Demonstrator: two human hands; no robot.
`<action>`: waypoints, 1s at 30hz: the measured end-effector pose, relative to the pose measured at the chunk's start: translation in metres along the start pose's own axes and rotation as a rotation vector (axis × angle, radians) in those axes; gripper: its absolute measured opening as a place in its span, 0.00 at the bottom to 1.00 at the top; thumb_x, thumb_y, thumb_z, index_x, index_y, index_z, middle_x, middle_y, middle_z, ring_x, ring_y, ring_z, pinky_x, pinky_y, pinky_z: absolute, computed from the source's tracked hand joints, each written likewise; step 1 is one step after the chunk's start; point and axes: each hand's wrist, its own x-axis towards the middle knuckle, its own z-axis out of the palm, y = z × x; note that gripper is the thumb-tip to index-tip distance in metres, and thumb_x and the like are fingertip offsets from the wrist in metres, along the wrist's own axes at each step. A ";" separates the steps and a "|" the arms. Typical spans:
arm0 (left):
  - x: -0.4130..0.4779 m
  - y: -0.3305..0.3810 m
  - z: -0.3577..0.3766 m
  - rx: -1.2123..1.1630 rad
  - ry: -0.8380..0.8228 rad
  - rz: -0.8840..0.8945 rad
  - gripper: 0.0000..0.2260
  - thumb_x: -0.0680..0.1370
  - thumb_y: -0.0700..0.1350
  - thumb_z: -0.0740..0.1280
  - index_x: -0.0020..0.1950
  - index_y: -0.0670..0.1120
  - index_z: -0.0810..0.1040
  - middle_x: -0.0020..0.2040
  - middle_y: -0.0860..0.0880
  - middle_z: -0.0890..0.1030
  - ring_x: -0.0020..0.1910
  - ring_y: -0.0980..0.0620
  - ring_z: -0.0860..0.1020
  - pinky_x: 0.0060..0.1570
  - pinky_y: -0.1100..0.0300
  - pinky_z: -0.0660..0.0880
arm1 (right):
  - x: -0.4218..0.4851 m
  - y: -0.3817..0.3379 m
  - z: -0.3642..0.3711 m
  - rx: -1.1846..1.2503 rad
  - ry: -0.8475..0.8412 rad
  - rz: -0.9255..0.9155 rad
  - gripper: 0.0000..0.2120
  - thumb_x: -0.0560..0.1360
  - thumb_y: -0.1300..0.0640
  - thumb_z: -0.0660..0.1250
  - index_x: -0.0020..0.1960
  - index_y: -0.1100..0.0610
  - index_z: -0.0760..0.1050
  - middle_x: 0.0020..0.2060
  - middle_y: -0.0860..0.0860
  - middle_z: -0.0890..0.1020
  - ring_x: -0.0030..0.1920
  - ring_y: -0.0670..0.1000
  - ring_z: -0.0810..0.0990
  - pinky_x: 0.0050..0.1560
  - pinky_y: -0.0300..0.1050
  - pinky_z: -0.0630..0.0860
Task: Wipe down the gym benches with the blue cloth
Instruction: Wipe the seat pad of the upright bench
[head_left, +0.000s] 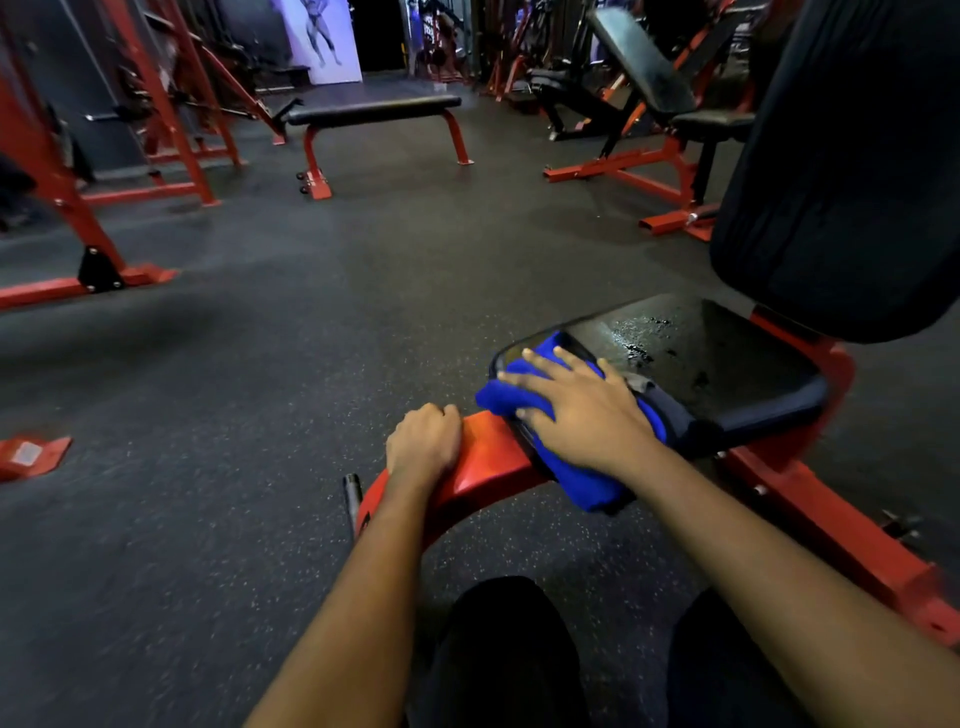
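A black padded bench seat (717, 364) on a red frame sits at the right, wet with droplets near its middle. The blue cloth (582, 478) lies folded over the seat's front left edge. My right hand (576, 405) presses flat on the cloth with its fingers spread. My left hand (423, 441) is curled over the red front bar (488, 462) of the bench frame and grips it. The upright black backrest (852, 166) rises behind the seat at the far right.
A flat black bench (374, 111) with red legs stands across the dark rubber floor. An inclined bench (649, 73) is at the back right. Red rack frames (62, 208) line the left. My dark-trousered knees (514, 654) are at the bottom.
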 end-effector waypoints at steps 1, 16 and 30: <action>0.001 -0.001 0.000 0.005 0.002 0.005 0.21 0.82 0.49 0.51 0.61 0.38 0.76 0.64 0.35 0.76 0.63 0.37 0.74 0.59 0.49 0.70 | -0.017 0.003 0.000 -0.009 0.035 -0.031 0.24 0.78 0.39 0.52 0.74 0.33 0.59 0.78 0.39 0.57 0.78 0.48 0.54 0.75 0.60 0.52; -0.002 -0.003 0.000 0.027 0.008 0.037 0.20 0.82 0.49 0.51 0.59 0.39 0.77 0.63 0.37 0.78 0.62 0.38 0.75 0.58 0.50 0.70 | 0.081 -0.022 0.002 0.013 -0.116 0.196 0.23 0.79 0.39 0.55 0.73 0.37 0.64 0.79 0.44 0.56 0.79 0.55 0.49 0.71 0.73 0.50; -0.002 -0.003 0.003 0.024 0.024 0.026 0.21 0.81 0.49 0.51 0.60 0.39 0.77 0.62 0.37 0.78 0.61 0.37 0.75 0.58 0.49 0.70 | 0.068 -0.034 0.009 -0.011 -0.069 0.162 0.24 0.78 0.45 0.59 0.74 0.39 0.64 0.79 0.45 0.57 0.78 0.55 0.51 0.73 0.70 0.51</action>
